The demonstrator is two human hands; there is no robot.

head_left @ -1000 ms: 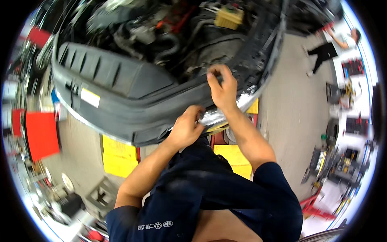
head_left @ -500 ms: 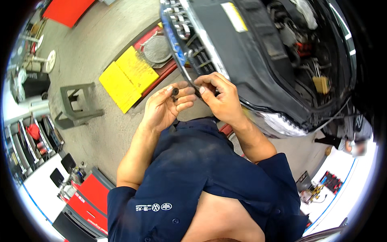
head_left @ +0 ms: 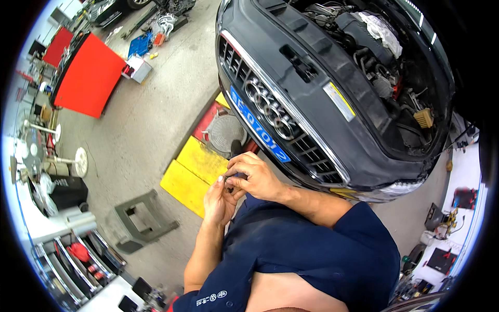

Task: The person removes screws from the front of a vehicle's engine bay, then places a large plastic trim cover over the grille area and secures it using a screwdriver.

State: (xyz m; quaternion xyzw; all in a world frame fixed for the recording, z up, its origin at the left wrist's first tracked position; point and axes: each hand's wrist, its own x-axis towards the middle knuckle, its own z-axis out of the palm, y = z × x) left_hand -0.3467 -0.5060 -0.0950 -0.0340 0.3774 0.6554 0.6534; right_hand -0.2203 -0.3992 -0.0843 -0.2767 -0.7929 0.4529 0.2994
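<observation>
My left hand (head_left: 220, 202) and my right hand (head_left: 258, 177) meet in front of my waist, fingertips touching. A small black part (head_left: 228, 179), its kind too small to make out, sits pinched between the left thumb and fingers. From above, the right thumb and forefinger close on the same part, and the right hand partly hides it. Just beyond stands the front of a dark car (head_left: 306, 99) with its engine bay uncovered, chrome grille (head_left: 283, 112) and blue number plate (head_left: 258, 127) facing me.
Yellow ramp plates (head_left: 193, 174) and a round metal turntable (head_left: 226, 134) lie by the bumper. A grey-green stool (head_left: 143, 221) is at the left, with a red cabinet (head_left: 88, 78) farther off. A white cloth (head_left: 382, 32) rests in the engine bay.
My right hand has come over to the left one and its fingers now pinch the small black part. The view has shifted, showing more of the car's front and the floor beyond.
</observation>
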